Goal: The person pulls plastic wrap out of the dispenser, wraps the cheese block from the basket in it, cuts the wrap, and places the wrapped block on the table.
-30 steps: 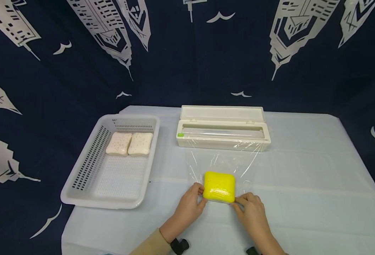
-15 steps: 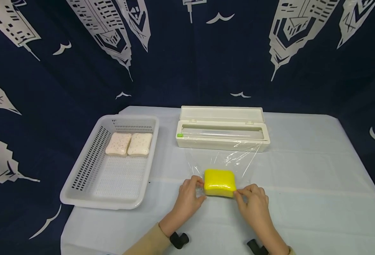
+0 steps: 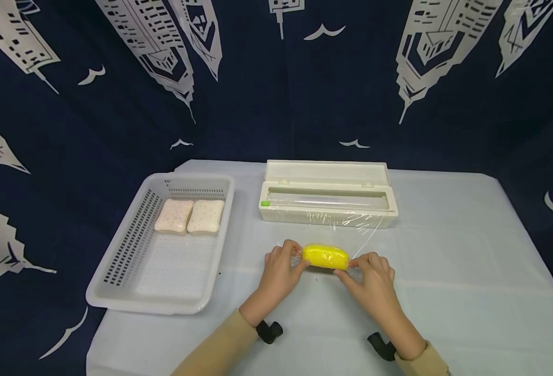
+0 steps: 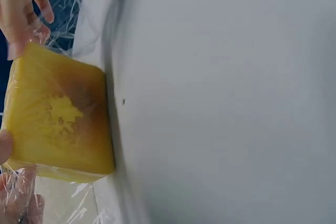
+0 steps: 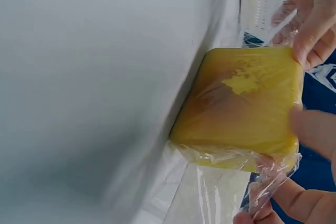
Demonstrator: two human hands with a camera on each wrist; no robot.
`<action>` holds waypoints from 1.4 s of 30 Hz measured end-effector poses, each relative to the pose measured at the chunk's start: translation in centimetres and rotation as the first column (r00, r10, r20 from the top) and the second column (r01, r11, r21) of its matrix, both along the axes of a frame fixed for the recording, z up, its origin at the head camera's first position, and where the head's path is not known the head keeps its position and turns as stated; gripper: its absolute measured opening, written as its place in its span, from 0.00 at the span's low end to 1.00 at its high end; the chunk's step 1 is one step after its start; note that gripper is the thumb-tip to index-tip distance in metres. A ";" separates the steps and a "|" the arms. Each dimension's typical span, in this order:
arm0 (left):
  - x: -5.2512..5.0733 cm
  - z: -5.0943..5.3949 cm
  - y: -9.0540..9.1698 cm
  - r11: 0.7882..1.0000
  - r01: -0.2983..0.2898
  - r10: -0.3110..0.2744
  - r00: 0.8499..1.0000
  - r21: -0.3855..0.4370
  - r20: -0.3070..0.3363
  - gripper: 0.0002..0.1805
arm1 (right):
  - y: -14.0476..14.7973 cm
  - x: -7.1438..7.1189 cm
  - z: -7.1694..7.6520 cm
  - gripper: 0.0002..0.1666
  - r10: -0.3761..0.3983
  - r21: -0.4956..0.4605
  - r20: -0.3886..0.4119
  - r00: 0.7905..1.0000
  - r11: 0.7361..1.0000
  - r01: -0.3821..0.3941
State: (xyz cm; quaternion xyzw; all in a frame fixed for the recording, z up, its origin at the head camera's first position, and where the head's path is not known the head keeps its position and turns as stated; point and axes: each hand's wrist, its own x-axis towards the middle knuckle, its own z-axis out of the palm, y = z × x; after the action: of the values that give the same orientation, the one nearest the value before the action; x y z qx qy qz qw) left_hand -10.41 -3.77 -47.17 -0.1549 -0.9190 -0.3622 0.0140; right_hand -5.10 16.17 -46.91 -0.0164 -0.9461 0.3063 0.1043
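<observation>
A thick yellow bar, soap-like and rounded at the edges, stands tilted up on one edge, wrapped in clear cling film. My left hand grips its left end with the film. My right hand holds the right end, thumb on the near side; bunched film lies over its fingers in the right wrist view. Both wrist views show the bar's broad face, with a pale raised pattern under the film. From the bar, the film runs back to a cream dispenser box with its lid raised.
On the left stands a white perforated basket. Two speckled pale bars, one pinkish and one cream, lie side by side in it. A white cloth covers the table, with a navy printed curtain behind.
The yellow bar has gone from lying flat to being tipped up and away from me, closer to the dispenser. Both hands moved forward with it, and the stretch of film before the box has shortened.
</observation>
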 end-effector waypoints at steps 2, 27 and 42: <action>-0.5 0.1 0.1 1.000 -0.004 0.004 1.000 -0.012 -0.013 0.17 | 0.1 -0.5 -0.1 0.18 0.010 0.013 -0.019 1.000 1.000 -0.010; -6.7 0.0 0.9 0.993 -0.040 0.032 0.997 0.115 0.075 0.16 | 1.8 -8.0 1.0 0.19 0.003 0.056 0.067 0.998 0.998 -0.007; -8.6 -0.8 0.0 0.979 -0.026 -0.018 0.978 0.204 0.209 0.18 | 3.2 -9.5 1.4 0.26 -0.013 -0.017 0.216 0.976 1.000 0.017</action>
State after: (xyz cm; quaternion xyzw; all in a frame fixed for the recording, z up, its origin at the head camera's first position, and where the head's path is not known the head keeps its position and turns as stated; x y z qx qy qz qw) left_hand -19.01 -3.72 -48.00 -0.1117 -0.8733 -0.4695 -0.0661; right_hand -14.57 19.33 -45.56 -0.0574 -0.9488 0.3106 0.0031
